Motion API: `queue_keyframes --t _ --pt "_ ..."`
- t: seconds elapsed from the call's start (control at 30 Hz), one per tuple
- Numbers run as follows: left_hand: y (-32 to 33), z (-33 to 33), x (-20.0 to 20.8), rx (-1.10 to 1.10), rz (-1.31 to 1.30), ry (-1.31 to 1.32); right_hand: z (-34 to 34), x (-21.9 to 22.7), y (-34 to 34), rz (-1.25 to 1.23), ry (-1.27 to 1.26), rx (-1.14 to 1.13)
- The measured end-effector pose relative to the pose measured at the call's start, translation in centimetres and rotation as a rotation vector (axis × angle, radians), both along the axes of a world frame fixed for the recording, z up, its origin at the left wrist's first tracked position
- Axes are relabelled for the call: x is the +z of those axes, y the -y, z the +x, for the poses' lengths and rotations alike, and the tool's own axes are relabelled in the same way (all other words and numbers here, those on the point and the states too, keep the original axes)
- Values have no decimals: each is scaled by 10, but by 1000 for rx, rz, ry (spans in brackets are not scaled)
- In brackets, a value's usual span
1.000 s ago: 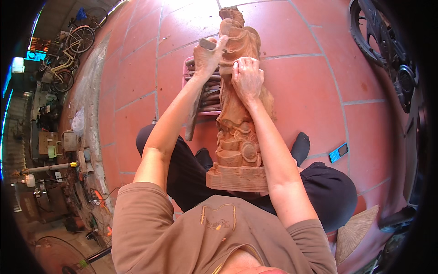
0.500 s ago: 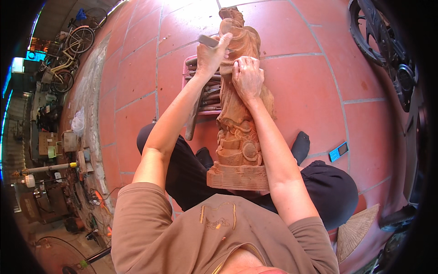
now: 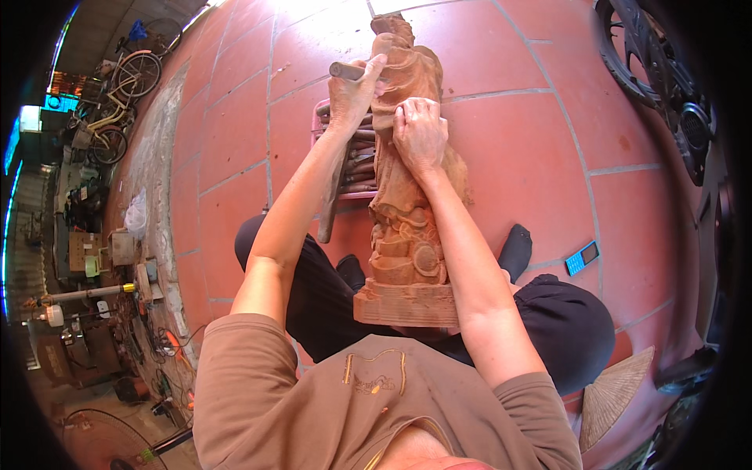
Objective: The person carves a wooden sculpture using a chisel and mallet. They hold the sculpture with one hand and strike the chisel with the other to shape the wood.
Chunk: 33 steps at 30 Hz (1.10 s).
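A carved wooden statue [image 3: 399, 207] lies lengthwise between my legs, its square base toward me and its head far away. My left hand [image 3: 351, 100] is closed around a carving tool with a round wooden handle [image 3: 345, 71], at the left of the statue's upper part. The handle sticks out to the left; the tool's blade is hidden. My right hand [image 3: 421, 139] lies on the statue's middle with fingers curled. What those fingers hold, if anything, is hidden under them.
Left of the statue, a pink tray [image 3: 356, 194] holds several wooden-handled tools, with a long wooden stick [image 3: 332, 207] at its side. A blue phone [image 3: 582, 258] and a woven hat [image 3: 615, 399] lie at the right. A motorcycle [image 3: 666, 90] and bicycles [image 3: 110, 117] stand farther off.
My left hand and the tool handle have shifted slightly left and nearer, and the handle has tilted flatter. The statue and my right hand have shifted slightly left in the view.
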State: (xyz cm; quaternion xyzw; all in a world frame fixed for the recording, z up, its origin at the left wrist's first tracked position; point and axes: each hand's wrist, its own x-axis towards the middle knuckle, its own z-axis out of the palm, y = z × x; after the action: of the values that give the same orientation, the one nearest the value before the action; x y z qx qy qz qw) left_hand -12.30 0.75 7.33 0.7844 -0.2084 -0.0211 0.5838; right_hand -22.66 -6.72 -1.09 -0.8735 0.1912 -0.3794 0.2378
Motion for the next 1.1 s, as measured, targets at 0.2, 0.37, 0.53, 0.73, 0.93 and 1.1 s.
queue_keyframes --t 0.2,0.37,0.53,0.73,0.93,1.1 --pt "0 -6 -6 60 229 194 1 0 -1 12 0 4" --pt "2 1 3 -51 -100 -86 -1 -1 3 10 4 -2" --pt "5 18 -2 -13 177 107 0 2 -2 22 29 11" --pt "5 3 -18 -140 361 532 -1 3 -1 42 73 17" --pt "6 12 7 -182 442 291 -2 2 0 46 52 6" --pt "2 13 -6 -370 416 667 0 3 -3 64 68 28"
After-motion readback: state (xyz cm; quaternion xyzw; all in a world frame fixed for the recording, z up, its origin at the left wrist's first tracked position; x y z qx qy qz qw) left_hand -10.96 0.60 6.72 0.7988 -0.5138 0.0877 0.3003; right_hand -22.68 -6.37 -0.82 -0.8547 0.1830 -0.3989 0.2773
